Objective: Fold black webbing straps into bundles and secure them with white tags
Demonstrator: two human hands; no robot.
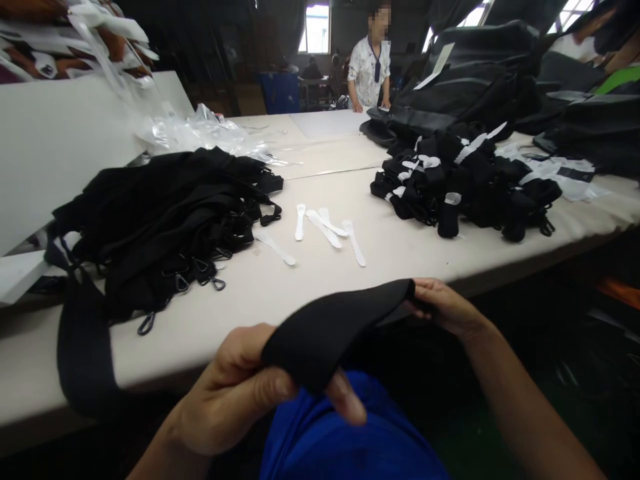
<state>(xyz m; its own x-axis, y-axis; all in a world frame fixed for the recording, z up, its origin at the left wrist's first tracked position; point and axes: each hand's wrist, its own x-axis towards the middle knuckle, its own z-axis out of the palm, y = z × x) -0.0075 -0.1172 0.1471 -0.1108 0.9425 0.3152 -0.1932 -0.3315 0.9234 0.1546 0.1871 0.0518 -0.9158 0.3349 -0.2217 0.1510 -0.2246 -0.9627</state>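
A wide black strap (335, 327) stretches between my two hands, just off the front edge of the table and above my blue clothing. My left hand (235, 387) grips its near end, the thumb on top and fingers underneath. At the far end, my right hand (445, 307) pinches the strap; part of those fingers is hidden behind it. On the table beyond lie several white plastic strips with toothed edges (324, 228). To the left is a heap of black straps (170, 213) with metal snap hooks (181, 283), one strap hanging over the edge.
Rolled black straps with white strips (465, 173) are piled on the right. Behind them stand large black bags (470, 80). Clear plastic bags (205, 133) and a white board (70, 133) are at the left. A person (370, 70) stands across the pale table (330, 147).
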